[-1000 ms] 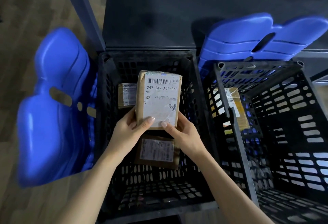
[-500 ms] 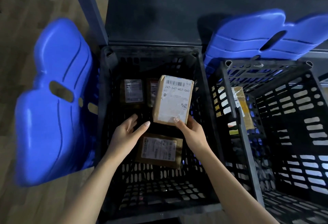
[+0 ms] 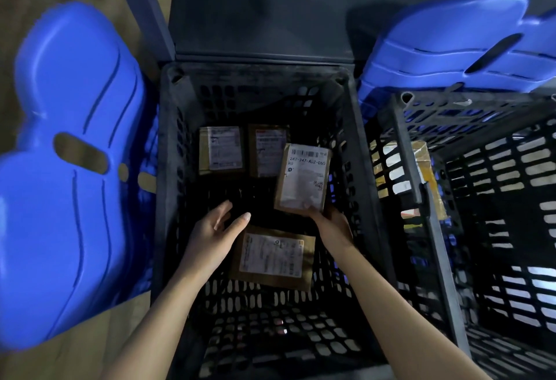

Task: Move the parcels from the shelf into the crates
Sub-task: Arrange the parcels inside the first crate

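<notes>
A brown parcel with a white barcode label (image 3: 302,179) is low inside the black crate (image 3: 255,79), near its right wall. My right hand (image 3: 332,224) grips its near edge from below. My left hand (image 3: 215,233) hovers open inside the crate, holding nothing, just left of a flat parcel (image 3: 272,256) lying on the crate floor. Two more parcels lie at the back: one on the left (image 3: 222,149) and one beside it (image 3: 267,149), partly covered by the held parcel.
A second black crate (image 3: 481,199) stands to the right with a yellow-taped parcel (image 3: 421,163) inside. Blue crate lids hang at the left (image 3: 69,184) and lean at the upper right (image 3: 451,42). A dark shelf (image 3: 261,9) sits behind the crates.
The labelled parcel went down and to the right, deeper into the crate. My left hand let go of it and now hovers open; my right hand still holds it.
</notes>
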Available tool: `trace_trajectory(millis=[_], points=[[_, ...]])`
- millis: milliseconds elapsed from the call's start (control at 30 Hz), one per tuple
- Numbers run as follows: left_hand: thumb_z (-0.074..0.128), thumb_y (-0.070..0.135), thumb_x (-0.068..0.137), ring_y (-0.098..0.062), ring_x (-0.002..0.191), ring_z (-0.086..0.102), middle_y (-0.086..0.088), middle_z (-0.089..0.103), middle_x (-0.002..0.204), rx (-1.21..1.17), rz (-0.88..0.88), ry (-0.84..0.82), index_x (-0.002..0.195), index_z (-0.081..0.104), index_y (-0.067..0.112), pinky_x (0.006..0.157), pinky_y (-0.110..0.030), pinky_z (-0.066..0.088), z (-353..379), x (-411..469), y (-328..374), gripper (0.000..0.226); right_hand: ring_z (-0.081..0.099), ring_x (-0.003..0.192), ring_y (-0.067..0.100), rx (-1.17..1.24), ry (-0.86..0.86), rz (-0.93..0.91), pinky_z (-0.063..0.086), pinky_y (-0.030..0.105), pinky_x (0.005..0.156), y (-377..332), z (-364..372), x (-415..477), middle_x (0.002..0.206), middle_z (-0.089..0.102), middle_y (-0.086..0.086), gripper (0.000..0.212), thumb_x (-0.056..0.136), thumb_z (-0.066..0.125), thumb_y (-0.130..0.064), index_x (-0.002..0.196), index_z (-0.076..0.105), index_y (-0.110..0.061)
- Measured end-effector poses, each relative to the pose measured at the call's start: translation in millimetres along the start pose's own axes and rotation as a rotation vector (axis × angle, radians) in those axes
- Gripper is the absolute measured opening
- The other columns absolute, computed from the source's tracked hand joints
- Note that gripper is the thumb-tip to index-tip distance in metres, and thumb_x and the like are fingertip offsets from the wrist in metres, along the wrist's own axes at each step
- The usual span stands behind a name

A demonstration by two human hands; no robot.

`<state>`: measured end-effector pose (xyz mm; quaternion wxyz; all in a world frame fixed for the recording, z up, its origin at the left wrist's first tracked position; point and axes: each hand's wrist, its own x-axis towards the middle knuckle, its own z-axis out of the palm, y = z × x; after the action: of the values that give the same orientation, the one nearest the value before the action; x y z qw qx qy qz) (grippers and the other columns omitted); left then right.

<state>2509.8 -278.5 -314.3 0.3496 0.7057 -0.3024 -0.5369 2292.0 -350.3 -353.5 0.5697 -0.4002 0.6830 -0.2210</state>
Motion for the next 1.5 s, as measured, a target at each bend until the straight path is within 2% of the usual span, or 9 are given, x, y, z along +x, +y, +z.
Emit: trace_trajectory(millis=[233, 400, 533, 800, 900, 1000, 1100, 1267, 1500], points=[[0.064, 0.054, 0.071, -0.008, 0.125, 0.043, 0.001, 0.046, 0.143, 0.003, -0.103, 0.014, 0.14, 0.044, 0.017, 0.094, -0.021, 0.033, -2, -3, -13, 0.081, 0.061, 0.108, 0.002, -0.197, -0.235, -0.083, 0.046, 0.017, 0.083, 9, 24, 11, 0.112, 0.064, -0.022, 0.042, 0.087, 0.064, -0.053, 0.125, 0.057, -0.04], [0.064, 0.032, 0.085, 0.001, 0.113, 0.055, 0.019, 0.061, 0.119, -0.066, -0.062, 0.006, 0.118, 0.059, 0.032, 0.084, -0.009, 0.041, 1, -13, -16, 0.033, 0.058, 0.089, -0.021, -0.193, -0.337, -0.112, 0.04, -0.003, 0.07, 1, 59, 14, 0.099, 0.062, -0.033, 0.023, 0.087, 0.067, -0.043, 0.109, 0.06, -0.044], [0.062, 0.025, 0.089, -0.004, 0.115, 0.055, 0.015, 0.062, 0.117, -0.115, -0.038, 0.044, 0.121, 0.057, 0.031, 0.095, -0.022, 0.042, 0, -18, -16, 0.033, 0.059, 0.092, -0.015, -0.148, -0.403, -0.11, 0.044, 0.001, 0.072, -3, 85, 22, 0.109, 0.066, -0.021, 0.039, 0.089, 0.066, -0.038, 0.127, 0.06, -0.029], [0.062, 0.027, 0.089, -0.008, 0.122, 0.047, 0.008, 0.055, 0.13, -0.111, -0.063, 0.173, 0.133, 0.052, 0.024, 0.105, -0.029, 0.036, -3, -17, -17, 0.045, 0.064, 0.091, -0.011, -0.067, -0.45, -0.089, 0.049, 0.007, 0.074, 2, 110, 20, 0.104, 0.067, -0.019, 0.032, 0.091, 0.066, -0.029, 0.121, 0.058, -0.03], [0.063, 0.022, 0.088, -0.011, 0.125, 0.047, 0.004, 0.056, 0.131, -0.107, -0.049, 0.184, 0.133, 0.052, 0.02, 0.109, -0.035, 0.036, -3, -18, -17, 0.046, 0.067, 0.103, 0.009, -0.017, -0.469, -0.014, 0.056, 0.028, 0.088, 8, 112, 17, 0.117, 0.068, -0.001, 0.035, 0.091, 0.066, -0.025, 0.125, 0.058, -0.023], [0.064, 0.022, 0.088, -0.005, 0.12, 0.048, 0.009, 0.056, 0.128, -0.089, -0.048, 0.187, 0.133, 0.052, 0.021, 0.102, -0.019, 0.037, -3, -21, -18, 0.047, 0.063, 0.112, 0.02, -0.005, -0.459, 0.014, 0.05, 0.042, 0.099, 12, 112, 11, 0.125, 0.065, 0.007, 0.043, 0.091, 0.066, -0.02, 0.132, 0.055, -0.014], [0.065, 0.025, 0.087, 0.004, 0.113, 0.045, 0.019, 0.052, 0.121, -0.075, -0.06, 0.179, 0.135, 0.048, 0.027, 0.079, 0.006, 0.031, -2, -25, -20, 0.05, 0.064, 0.111, 0.019, 0.026, -0.461, 0.021, 0.05, 0.041, 0.1, 18, 110, 6, 0.122, 0.067, 0.005, 0.038, 0.091, 0.066, -0.019, 0.128, 0.057, -0.017], [0.065, 0.026, 0.087, 0.024, 0.092, 0.05, 0.029, 0.055, 0.106, -0.106, -0.09, 0.183, 0.13, 0.05, 0.029, 0.072, 0.007, 0.033, 0, -29, -24, 0.047, 0.065, 0.11, 0.014, -0.045, -0.521, 0.013, 0.05, 0.03, 0.098, 32, 107, 0, 0.115, 0.068, -0.002, 0.027, 0.091, 0.066, -0.025, 0.118, 0.063, -0.022], [0.066, 0.033, 0.086, -0.007, 0.12, 0.043, 0.016, 0.05, 0.119, -0.061, -0.153, 0.196, 0.136, 0.047, 0.023, 0.091, -0.019, 0.032, 6, -29, -35, 0.054, 0.061, 0.105, 0.018, -0.198, -0.495, 0.056, 0.049, 0.022, 0.083, 30, 121, 14, 0.114, 0.065, 0.005, 0.039, 0.092, 0.064, -0.032, 0.124, 0.061, -0.01]])
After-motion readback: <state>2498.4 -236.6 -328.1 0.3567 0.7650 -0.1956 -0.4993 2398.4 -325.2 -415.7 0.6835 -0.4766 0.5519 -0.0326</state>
